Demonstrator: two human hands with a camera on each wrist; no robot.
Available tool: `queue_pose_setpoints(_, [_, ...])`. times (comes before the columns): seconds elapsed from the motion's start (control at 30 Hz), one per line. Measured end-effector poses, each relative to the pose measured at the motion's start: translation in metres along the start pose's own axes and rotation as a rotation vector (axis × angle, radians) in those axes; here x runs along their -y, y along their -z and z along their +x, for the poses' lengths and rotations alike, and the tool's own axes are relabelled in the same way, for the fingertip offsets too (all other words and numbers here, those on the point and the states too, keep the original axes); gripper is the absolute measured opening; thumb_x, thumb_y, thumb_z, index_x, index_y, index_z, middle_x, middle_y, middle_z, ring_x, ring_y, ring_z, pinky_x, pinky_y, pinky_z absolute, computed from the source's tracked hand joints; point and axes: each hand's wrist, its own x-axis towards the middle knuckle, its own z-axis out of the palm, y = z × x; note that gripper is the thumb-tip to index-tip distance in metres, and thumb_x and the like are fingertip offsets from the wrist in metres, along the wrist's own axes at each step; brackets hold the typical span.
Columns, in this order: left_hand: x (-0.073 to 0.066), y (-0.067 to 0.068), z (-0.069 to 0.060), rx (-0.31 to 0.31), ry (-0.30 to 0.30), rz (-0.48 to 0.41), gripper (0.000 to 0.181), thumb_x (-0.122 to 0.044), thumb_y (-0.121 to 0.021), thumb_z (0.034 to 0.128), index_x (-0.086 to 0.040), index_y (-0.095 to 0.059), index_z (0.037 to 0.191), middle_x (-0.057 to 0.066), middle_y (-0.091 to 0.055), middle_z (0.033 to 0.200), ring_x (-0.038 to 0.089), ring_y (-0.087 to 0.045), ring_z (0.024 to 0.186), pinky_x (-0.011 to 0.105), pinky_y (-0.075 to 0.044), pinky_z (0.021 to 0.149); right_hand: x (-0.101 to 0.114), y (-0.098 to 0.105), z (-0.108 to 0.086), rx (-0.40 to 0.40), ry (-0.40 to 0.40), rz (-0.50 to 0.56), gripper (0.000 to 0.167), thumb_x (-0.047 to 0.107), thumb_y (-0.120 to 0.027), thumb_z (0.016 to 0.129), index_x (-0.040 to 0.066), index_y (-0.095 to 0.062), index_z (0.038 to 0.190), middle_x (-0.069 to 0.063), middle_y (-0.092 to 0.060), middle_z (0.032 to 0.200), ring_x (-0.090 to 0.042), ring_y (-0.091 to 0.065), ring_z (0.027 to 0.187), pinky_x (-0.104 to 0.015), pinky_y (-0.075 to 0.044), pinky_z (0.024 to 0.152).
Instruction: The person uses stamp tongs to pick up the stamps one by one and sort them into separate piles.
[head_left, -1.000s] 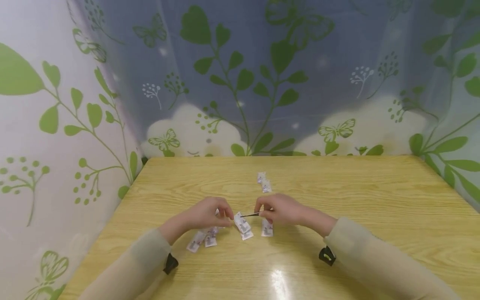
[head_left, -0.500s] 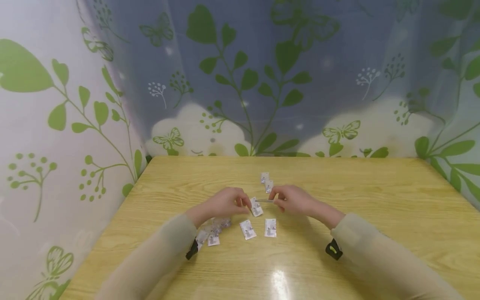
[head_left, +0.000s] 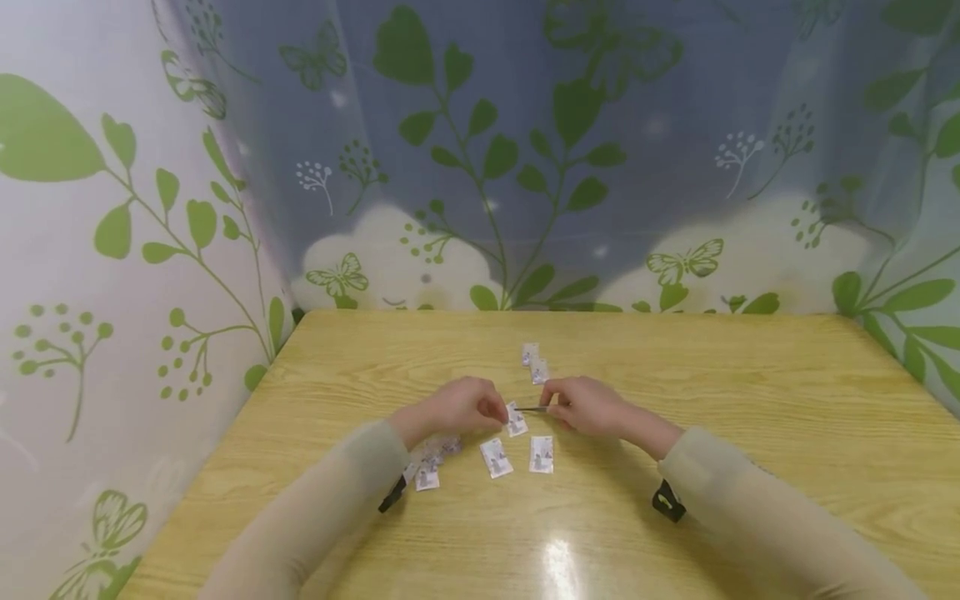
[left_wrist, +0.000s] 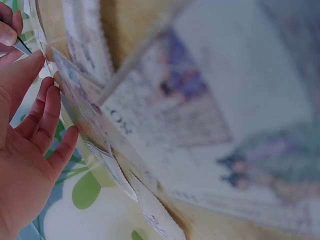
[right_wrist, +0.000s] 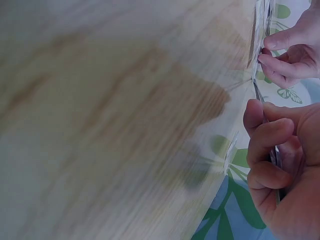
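My right hand [head_left: 585, 406] holds slim metal tweezers [right_wrist: 258, 91], pointing left. Their tips meet the top of a small white printed sachet [head_left: 517, 422] in the middle of the table. At that sachet's left edge, my left hand [head_left: 468, 405] pinches with thumb and forefinger; the exact contact is small and partly hidden. Nearer me lie two more sachets, a slanted one [head_left: 496, 458] and a straight one [head_left: 542, 455]. In the left wrist view the left hand's other fingers spread loosely [left_wrist: 47, 117], and a blurred printed sachet [left_wrist: 200, 115] fills the foreground.
Several overlapping sachets [head_left: 427, 477] lie beside my left forearm, partly covered by the sleeve. Two others [head_left: 538, 371] overlap farther back. The wooden table [head_left: 675, 517] meets a leaf-patterned curtain [head_left: 645, 167] at its back and left edges.
The tweezers moved the upper sachet of an overlapping pair away from me and to the right, uncovering the slanted one. My left hand followed and its fingers closed in on the sachet's edge.
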Motion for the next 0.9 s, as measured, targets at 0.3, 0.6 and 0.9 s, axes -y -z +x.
queue_pose_setpoints(0.3, [0.0008, -0.0011, 0.002, -0.006, 0.041, 0.012, 0.005, -0.019, -0.073, 0.0866, -0.021, -0.069, 0.087, -0.009, -0.06, 0.088, 0.008, -0.057, 0.082, 0.026, -0.048, 0.076, -0.0008, 0.0023, -0.0044, 0.009, 0.003, 0.003, 0.006, 0.005, -0.058, 0.095, 0.008, -0.063, 0.098, 0.003, -0.052, 0.055, -0.007, -0.042, 0.046, -0.026, -0.036, 0.051])
queue_pose_setpoints(0.6, [-0.0027, -0.0017, 0.0024, -0.009, 0.034, 0.048, 0.007, -0.019, -0.074, 0.0858, -0.021, -0.068, 0.085, -0.009, -0.059, 0.087, 0.008, -0.057, 0.08, 0.026, -0.048, 0.075, -0.0001, 0.0021, -0.0038, -0.01, 0.009, -0.045, 0.006, 0.006, -0.06, 0.094, 0.009, -0.063, 0.098, 0.007, -0.048, 0.055, -0.007, -0.042, 0.047, -0.026, -0.035, 0.05])
queue_pose_setpoints(0.9, [-0.0026, -0.0025, 0.0031, -0.005, 0.031, 0.039, 0.007, -0.018, -0.074, 0.0858, -0.02, -0.068, 0.085, -0.008, -0.059, 0.087, 0.008, -0.057, 0.08, 0.026, -0.049, 0.074, -0.0022, 0.0, -0.0025, -0.027, 0.001, -0.052, 0.006, 0.007, -0.061, 0.094, 0.011, -0.064, 0.097, 0.008, -0.047, 0.054, -0.007, -0.041, 0.047, -0.026, -0.033, 0.05])
